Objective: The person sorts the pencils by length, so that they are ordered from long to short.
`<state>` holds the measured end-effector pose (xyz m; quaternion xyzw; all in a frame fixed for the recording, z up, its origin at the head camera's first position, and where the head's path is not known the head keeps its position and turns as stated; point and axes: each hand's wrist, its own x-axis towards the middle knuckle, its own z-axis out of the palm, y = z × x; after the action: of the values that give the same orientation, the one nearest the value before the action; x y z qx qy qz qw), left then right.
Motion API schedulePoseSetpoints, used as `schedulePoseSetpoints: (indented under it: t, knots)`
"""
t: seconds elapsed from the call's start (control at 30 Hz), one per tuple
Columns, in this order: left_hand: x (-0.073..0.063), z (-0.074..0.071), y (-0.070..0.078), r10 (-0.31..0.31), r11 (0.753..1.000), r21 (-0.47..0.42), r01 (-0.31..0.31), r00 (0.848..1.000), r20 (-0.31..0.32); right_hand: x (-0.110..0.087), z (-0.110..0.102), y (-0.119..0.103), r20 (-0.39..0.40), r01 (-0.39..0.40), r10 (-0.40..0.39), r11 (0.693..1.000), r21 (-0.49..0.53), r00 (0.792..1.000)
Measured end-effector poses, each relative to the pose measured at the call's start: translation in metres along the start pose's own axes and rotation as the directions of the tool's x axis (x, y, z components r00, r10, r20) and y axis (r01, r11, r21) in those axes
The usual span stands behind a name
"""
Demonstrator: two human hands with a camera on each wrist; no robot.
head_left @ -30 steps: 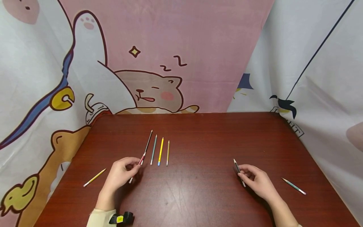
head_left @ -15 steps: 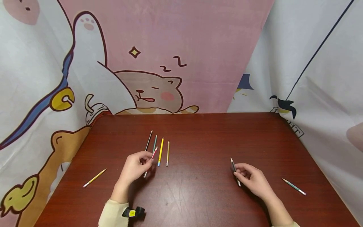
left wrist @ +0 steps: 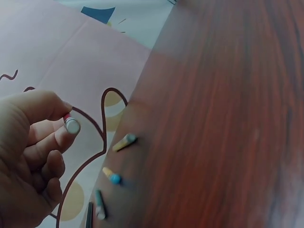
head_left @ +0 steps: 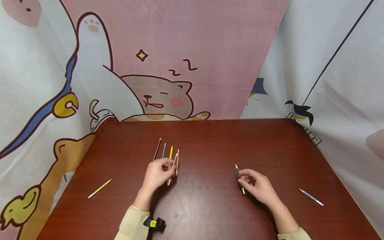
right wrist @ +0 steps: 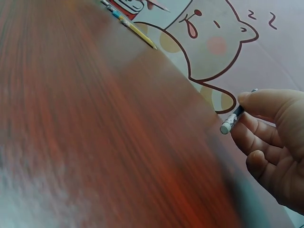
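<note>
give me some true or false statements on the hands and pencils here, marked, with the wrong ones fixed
1. The left hand holds a red pencil. True.
2. The right hand holds a yellow pencil. False: it holds a black pencil.
3. A teal pencil lies on the table, to the right of the right hand. True.
4. The leftmost pencil touches the left hand. False: that yellow pencil lies apart from it.
</note>
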<state>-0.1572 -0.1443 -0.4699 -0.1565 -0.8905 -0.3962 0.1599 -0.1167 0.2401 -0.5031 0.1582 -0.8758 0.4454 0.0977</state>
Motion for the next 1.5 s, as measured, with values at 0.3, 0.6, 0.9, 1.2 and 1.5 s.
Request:
schedulePoseSetpoints:
  t: [0.3,0.6,0.9,1.2,1.5]
  knots:
    - [0.009,0.014,0.007,-0.031,0.999,0.007,0.031,0.999,-0.007,0.008,0.012,-0.006,0.002,-0.007,0.007,1.000,0.030,1.000]
    - [0.015,0.027,0.010,-0.075,0.996,0.037,0.075,0.997,-0.014,0.018,0.022,-0.012,-0.034,0.008,-0.008,1.000,0.020,0.999]
    - [0.021,0.037,0.010,-0.109,0.991,0.079,0.112,0.993,-0.034,0.025,0.032,-0.020,-0.020,-0.026,0.028,0.997,0.067,0.999]
    - [0.024,0.045,0.008,-0.087,0.980,0.171,0.099,0.993,-0.076,0.032,0.042,-0.025,0.004,-0.041,0.040,0.997,0.069,0.999]
    - [0.025,0.052,0.006,-0.075,0.970,0.225,0.093,0.993,-0.088,0.039,0.051,-0.028,0.011,-0.043,0.042,0.994,0.098,0.999]
